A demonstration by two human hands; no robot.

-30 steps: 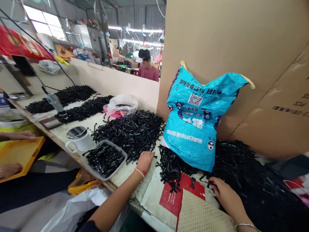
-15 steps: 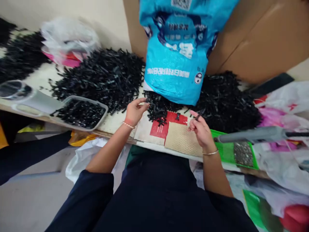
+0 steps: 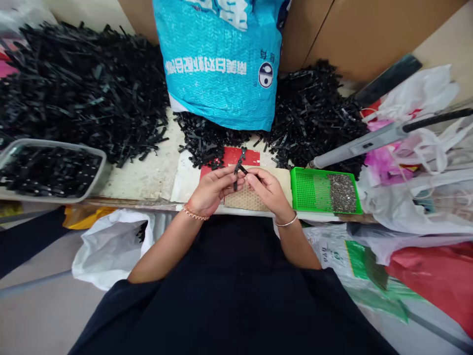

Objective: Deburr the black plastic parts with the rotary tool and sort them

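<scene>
Over the honeycomb-patterned tan pad (image 3: 242,201), my left hand (image 3: 214,190) pinches a small black piece (image 3: 235,181). My right hand (image 3: 268,191) is closed on another black strip (image 3: 244,171), whose end meets the first piece. Just beyond the fingers, a small black part (image 3: 243,154) lies on the red printed card (image 3: 251,157). Behind it, a heap of black pieces (image 3: 201,143) spreads from under the blue sack (image 3: 221,84).
A green basket (image 3: 312,190) with small metal bits sits right of the pad, beside a grey tool (image 3: 354,148). Large black heaps (image 3: 84,88) flank the sack. At left stands a clear tub (image 3: 51,197) of black parts; an open white bag (image 3: 107,246) hangs below.
My hands have come together over the pad, and the black pieces in them now meet. The camera view has shifted right and closer to the bench.
</scene>
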